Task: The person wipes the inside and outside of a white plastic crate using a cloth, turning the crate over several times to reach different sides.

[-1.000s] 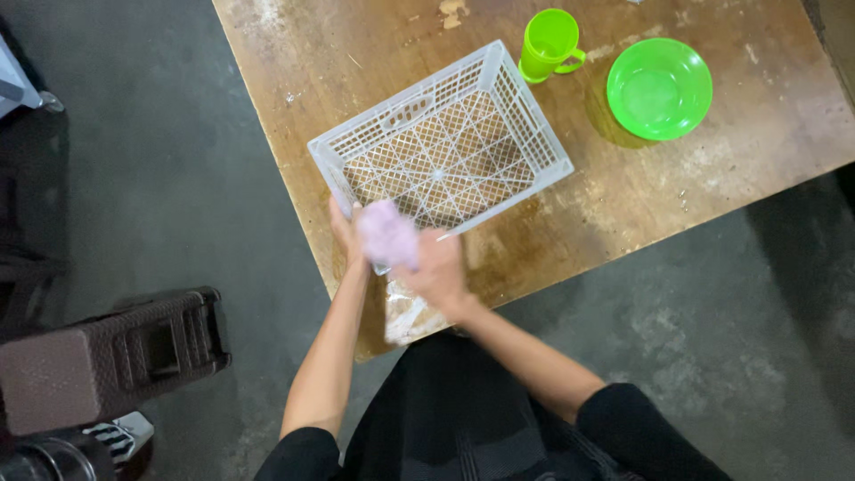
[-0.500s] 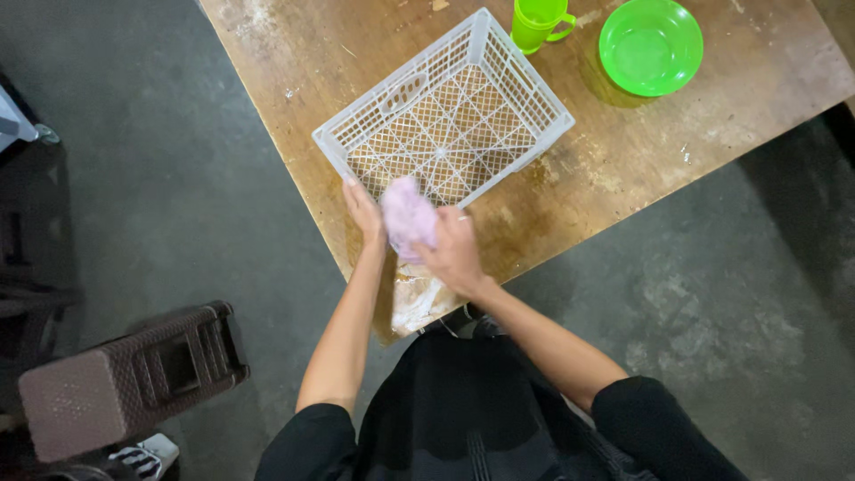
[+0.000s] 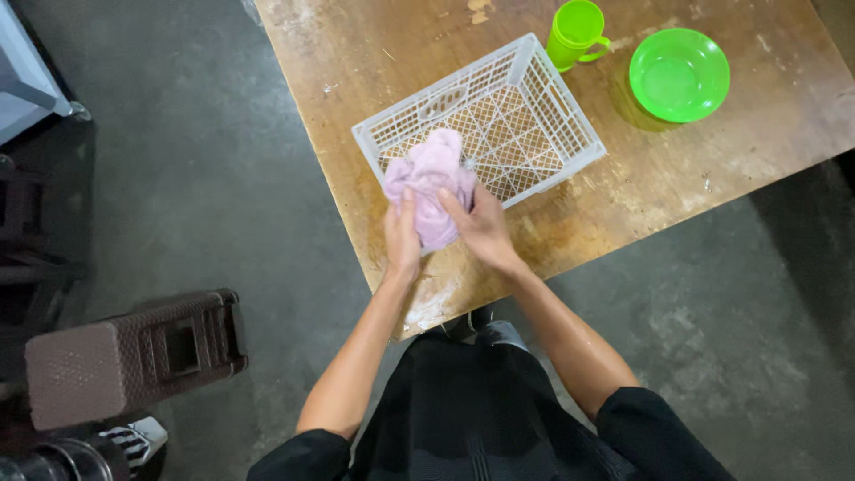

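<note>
A crumpled lilac cloth (image 3: 431,183) is held between both my hands over the near wall of a white lattice crate (image 3: 545,109). My left hand (image 3: 402,237) grips the cloth's left side. My right hand (image 3: 482,225) grips its right side, fingers pressed into the fabric. The crate stands on a worn wooden table (image 3: 614,196), and its lattice bottom shows nothing inside.
A green mug (image 3: 574,32) and a green bowl (image 3: 679,74) stand behind the crate on the table. A brown woven stool (image 3: 134,354) lies on the grey floor at the left. A whitish smear marks the table's near edge (image 3: 430,305).
The cloth has opened up into a bigger bundle, and both hands now hold it higher over the crate's near wall. The view has shifted a little to the left.
</note>
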